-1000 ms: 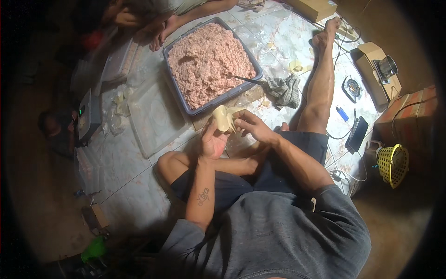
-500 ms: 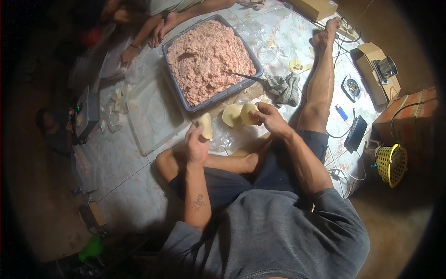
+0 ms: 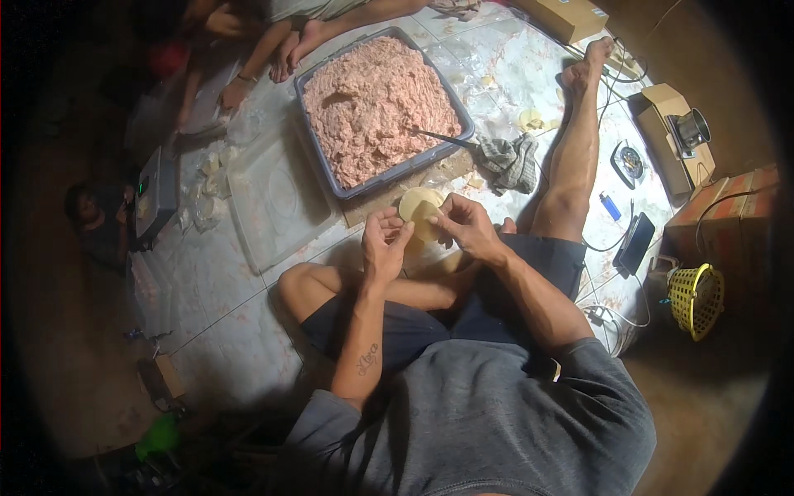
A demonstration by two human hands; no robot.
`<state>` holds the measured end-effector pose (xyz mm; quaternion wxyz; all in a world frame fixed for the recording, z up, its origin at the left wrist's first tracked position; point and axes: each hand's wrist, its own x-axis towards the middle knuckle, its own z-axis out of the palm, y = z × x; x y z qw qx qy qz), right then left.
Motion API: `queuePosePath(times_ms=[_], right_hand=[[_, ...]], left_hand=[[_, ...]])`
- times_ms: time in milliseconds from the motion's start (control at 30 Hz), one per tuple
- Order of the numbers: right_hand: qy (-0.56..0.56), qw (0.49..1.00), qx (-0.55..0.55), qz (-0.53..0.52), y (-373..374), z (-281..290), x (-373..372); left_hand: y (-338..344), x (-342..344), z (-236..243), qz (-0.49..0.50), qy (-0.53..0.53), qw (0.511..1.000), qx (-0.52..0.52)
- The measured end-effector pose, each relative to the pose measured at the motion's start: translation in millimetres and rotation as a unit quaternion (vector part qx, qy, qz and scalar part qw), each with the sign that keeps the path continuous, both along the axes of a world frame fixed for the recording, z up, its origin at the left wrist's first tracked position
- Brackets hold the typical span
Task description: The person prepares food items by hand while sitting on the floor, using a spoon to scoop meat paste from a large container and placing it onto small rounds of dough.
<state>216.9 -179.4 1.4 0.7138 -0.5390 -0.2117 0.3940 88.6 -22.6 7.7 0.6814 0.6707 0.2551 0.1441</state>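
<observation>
Between my two hands is a pale, thin, round dough wrapper point(image 3: 420, 203), held up just in front of the tub. My left hand point(image 3: 385, 246) pinches its left edge between thumb and fingers. On the other side, my right hand point(image 3: 470, 226) grips the wrapper's right edge, thumb on top. Whether one or more wrappers are layered there I cannot tell. Beyond them stands a grey tub point(image 3: 395, 177) heaped with pink minced filling point(image 3: 376, 107). A dark-handled utensil point(image 3: 445, 138) sticks out of the filling at the right.
A checked cloth point(image 3: 511, 164) lies right of the tub, a clear plastic lid point(image 3: 277, 207) left. Farther right are a blue lighter point(image 3: 610, 207), an ashtray point(image 3: 628, 161), a phone point(image 3: 635, 244) and a yellow basket point(image 3: 695, 299). Another person's hand point(image 3: 235, 93) is at the far left.
My left hand has moved right to meet my right hand at the wrapper. The upright pale wrappers it held no longer show in it. The view has shifted slightly.
</observation>
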Motion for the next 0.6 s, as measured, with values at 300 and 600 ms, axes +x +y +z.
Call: queuePosePath(times_ms=[300,600], right_hand=[[0.058,0.995,0.035,0.07,6,7,-7],[0.028,0.993,0.04,0.108,5,4,-5]], left_hand=[[-3,-3,9,-0.06,-0.039,0.995,-0.071],[1,-5,13,-0.089,-0.011,0.994,-0.066]])
